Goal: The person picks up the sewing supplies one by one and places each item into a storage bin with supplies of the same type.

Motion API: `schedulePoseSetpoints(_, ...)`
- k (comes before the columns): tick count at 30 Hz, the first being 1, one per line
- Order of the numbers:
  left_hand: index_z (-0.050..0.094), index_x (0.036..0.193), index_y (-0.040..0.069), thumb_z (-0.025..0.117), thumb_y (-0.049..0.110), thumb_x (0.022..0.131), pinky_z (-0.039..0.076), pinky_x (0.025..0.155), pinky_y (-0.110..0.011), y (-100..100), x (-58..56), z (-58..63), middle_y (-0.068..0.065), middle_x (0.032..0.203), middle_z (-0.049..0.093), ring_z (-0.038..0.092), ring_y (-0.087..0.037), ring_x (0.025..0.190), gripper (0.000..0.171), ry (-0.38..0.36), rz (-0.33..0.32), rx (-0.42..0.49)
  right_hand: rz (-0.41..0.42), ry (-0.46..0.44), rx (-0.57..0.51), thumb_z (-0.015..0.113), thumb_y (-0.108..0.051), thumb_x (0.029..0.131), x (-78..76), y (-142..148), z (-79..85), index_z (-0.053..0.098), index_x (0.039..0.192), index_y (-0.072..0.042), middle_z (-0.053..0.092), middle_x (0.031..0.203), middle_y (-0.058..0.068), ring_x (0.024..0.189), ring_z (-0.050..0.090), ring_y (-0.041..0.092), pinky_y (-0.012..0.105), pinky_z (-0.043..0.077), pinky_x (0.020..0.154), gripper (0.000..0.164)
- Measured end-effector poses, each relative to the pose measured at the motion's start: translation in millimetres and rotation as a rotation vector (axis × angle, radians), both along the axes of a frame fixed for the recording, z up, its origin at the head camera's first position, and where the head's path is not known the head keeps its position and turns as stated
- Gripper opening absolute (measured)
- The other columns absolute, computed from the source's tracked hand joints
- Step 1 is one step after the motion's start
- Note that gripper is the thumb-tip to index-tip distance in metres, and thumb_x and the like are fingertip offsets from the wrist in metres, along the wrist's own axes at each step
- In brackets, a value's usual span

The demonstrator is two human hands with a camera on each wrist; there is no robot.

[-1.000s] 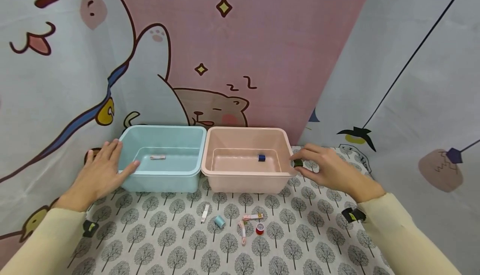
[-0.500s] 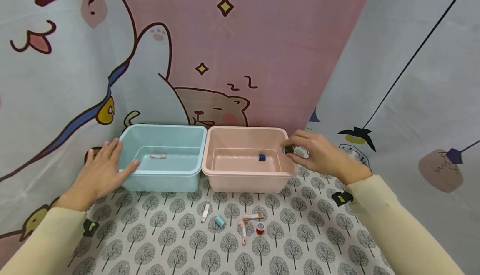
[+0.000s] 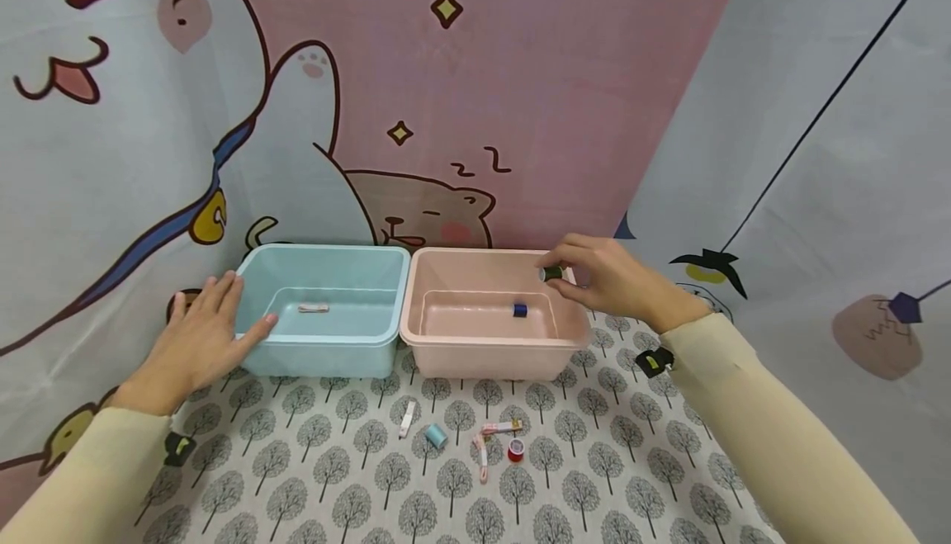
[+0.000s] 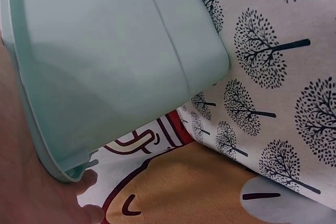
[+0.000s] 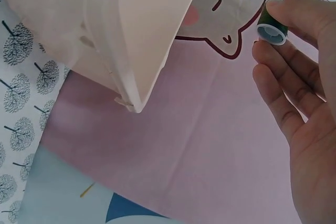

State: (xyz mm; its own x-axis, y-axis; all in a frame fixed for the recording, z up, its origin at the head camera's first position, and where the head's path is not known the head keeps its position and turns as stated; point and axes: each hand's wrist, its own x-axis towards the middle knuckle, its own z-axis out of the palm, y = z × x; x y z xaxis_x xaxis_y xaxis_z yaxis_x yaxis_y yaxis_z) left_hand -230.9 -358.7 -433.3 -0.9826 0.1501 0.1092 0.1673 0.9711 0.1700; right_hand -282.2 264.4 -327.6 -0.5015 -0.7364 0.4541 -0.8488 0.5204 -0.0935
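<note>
Between thumb and fingertips, my right hand (image 3: 617, 280) pinches a dark green thread spool (image 3: 551, 273) above the right side of the pink bin (image 3: 490, 362). The right wrist view shows this spool's (image 5: 272, 23) pale hollow end. Inside the pink bin lies a dark blue thread spool (image 3: 520, 310). My left hand (image 3: 196, 342) rests on the left rim of the light blue bin (image 3: 319, 361), fingers extended. In that bin lies a small pale pinkish strip (image 3: 313, 308). The left wrist view has the light blue bin's outer wall (image 4: 115, 51) beside the hand.
On the tree-print cloth (image 3: 349, 470) in front of the bins lie a white strip (image 3: 407, 418), a light blue spool (image 3: 435, 437), a red spool (image 3: 516, 450) and two pinkish strips, one crosswise (image 3: 501, 428) and one lengthwise (image 3: 482, 459). A cartoon-print curtain (image 3: 535, 98) hangs behind.
My right hand has moved left and up with the green spool, from beside the pink bin's right edge to over the bin. The left hand has stayed on the light blue bin's rim.
</note>
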Motion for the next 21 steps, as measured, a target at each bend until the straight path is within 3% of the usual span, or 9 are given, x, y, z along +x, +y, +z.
schedulePoseSetpoints(7, 0.014, 0.180, -0.016, 0.042, 0.073, 0.119, 0.008, 0.133, -0.093, 0.6, 0.3, 1.0, -0.044, 0.187, 0.016, 0.016, -0.071, 0.172, 0.111, 0.003, 0.000, -0.005, -0.022, -0.055, 0.005, 0.090, -0.005, 0.102, -12.5, -9.1, 1.8, 0.086, 0.132, -0.010, 0.085, 0.119, 0.002, 0.100, 0.078, 0.014, 0.043, 0.069, 0.084, 0.031)
schedulePoseSetpoints(14, 0.013, 0.180, -0.016, 0.041, 0.073, 0.119, 0.007, 0.134, -0.093, -0.1, 0.6, 0.0, -0.043, 0.188, 0.014, 0.015, -0.070, 0.173, 0.111, 0.002, 0.004, -0.003, -0.034, -0.088, -0.002, 0.088, -0.005, 0.103, -23.9, -16.5, 1.6, 0.086, 0.131, -0.009, 0.086, 0.121, 0.004, 0.103, 0.079, 0.016, 0.040, 0.070, 0.091, 0.029)
schedulePoseSetpoints(21, 0.011, 0.181, -0.015, 0.041, 0.074, 0.119, 0.005, 0.135, -0.092, 0.5, -0.1, -0.1, -0.043, 0.189, 0.013, 0.013, -0.070, 0.174, 0.112, 0.000, 0.004, 0.004, -0.017, -0.104, -0.021, 0.088, -0.003, 0.102, -36.0, -24.1, 0.3, 0.085, 0.129, -0.005, 0.086, 0.119, 0.008, 0.103, 0.081, 0.022, 0.047, 0.072, 0.093, 0.027)
